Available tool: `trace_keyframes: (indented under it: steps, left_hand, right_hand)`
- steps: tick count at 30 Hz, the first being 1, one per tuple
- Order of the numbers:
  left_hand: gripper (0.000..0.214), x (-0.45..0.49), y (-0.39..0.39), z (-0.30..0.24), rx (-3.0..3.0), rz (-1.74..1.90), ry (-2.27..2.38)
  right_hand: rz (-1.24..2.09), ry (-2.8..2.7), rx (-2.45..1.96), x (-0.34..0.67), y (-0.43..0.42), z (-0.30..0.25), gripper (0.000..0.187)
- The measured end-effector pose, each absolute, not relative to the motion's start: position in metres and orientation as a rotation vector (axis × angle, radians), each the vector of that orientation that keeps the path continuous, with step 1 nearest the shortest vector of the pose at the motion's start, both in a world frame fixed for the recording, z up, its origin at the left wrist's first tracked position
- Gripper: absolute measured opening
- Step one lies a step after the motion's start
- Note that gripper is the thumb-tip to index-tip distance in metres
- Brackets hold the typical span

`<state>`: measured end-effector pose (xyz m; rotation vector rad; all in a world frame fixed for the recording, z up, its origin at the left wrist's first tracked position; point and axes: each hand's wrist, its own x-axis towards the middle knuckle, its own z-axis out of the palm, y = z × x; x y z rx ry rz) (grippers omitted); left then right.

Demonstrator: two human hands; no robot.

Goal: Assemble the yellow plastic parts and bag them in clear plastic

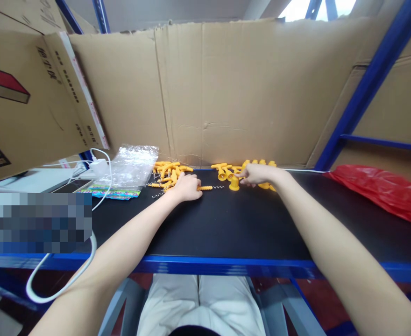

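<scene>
My left hand rests on the black table, fingers curled round an orange corkscrew-like part whose metal spiral sticks out to the right. Just behind it lies a pile of the same orange screw parts. My right hand reaches into a group of yellow bell-shaped pieces at the back of the table. Its fingers are pinched next to one upright yellow piece. Whether they grip it is unclear.
A clear plastic bag lies on a colourful packet at the left. A white charger and its cable trail off the table's blue edge. A red plastic bag sits at the right. Cardboard walls close off the back.
</scene>
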<state>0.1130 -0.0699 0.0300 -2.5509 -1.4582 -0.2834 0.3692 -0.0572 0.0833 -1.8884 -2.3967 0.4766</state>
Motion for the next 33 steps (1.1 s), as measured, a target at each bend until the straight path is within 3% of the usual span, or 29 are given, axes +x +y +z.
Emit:
trace_keyframes:
  steps: [9,13,20,28,33]
  left_hand:
    - [0.020,0.108,-0.069,0.029,-2.515,-0.442,-1.330]
    - [0.024,0.105,-0.066,0.032,-2.407,-0.560,-1.350]
    - [0.029,0.096,-0.061,0.042,-2.279,-0.659,-1.540]
    - [0.029,0.083,-0.052,0.039,-2.236,-0.685,-1.591]
    - [0.028,0.079,-0.049,0.035,-2.309,-0.686,-1.534]
  right_hand:
    - [0.406,-2.419,-1.899,0.369,-0.054,0.079,0.023]
    - [0.320,-2.457,-1.861,0.360,-0.059,0.080,0.016]
    - [0.323,-2.411,-1.395,0.348,-0.051,0.064,0.025]
    - [0.393,-2.285,-1.505,0.330,-0.042,0.026,0.027]
    - [-0.032,-2.190,-1.658,0.320,-0.041,0.021,0.023]
